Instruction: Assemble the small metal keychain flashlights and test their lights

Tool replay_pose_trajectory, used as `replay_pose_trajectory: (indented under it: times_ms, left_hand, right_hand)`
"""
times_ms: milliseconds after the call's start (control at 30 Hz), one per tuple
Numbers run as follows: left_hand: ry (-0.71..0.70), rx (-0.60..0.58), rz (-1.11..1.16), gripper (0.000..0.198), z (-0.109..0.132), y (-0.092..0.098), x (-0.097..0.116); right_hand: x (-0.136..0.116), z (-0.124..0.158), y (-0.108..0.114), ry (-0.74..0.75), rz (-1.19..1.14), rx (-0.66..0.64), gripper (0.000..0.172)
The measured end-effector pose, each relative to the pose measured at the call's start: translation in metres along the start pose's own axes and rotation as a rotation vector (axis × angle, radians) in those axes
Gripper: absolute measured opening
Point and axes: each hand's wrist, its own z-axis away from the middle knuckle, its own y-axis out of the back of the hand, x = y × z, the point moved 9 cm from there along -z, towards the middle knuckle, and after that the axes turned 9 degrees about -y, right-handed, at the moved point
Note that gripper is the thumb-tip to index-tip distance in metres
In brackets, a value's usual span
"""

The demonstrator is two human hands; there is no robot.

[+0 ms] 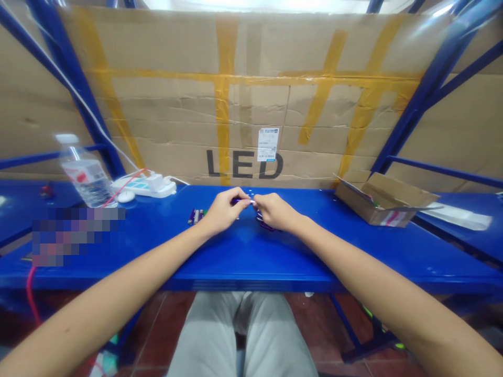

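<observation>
My left hand (226, 210) and my right hand (275, 210) meet over the middle of the blue table. A slim purple piece (237, 200) lies in the closed fingers of my left hand. Its pale tip is pinched by my right thumb and finger. What kind of piece it is, I cannot make out. Several small tube-like pieces (196, 216), silver, purple and green, lie beside my left hand, partly hidden by it. More purple and white pieces (265, 222) show under my right hand, mostly covered.
Left on the blue table (251, 262) are a water bottle (84, 173), a white power strip (153, 186) with a plug, a red cable (31, 293) and a blurred-out patch. An open cardboard box (387, 201) stands right. A large cardboard sheet (176, 115) closes the back.
</observation>
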Motion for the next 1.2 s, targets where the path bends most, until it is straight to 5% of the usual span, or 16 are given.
replay_pose_trajectory:
  times_ms: [367, 633, 1200]
  left_hand:
    - [-0.111, -0.017, -0.143, 0.013, 0.000, -0.004, 0.010]
    - [-0.270, -0.010, -0.211, 0.010, 0.001, -0.007, 0.022]
    - [-0.050, 0.063, -0.070, 0.016, -0.003, 0.001, -0.003]
  right_hand:
    - [0.017, -0.006, -0.005, -0.185, -0.484, -0.086, 0.028]
    - [0.021, 0.001, -0.029, -0.362, -1.045, -0.380, 0.036]
    - [0.022, 0.001, -0.014, -0.364, -0.933, -0.361, 0.036]
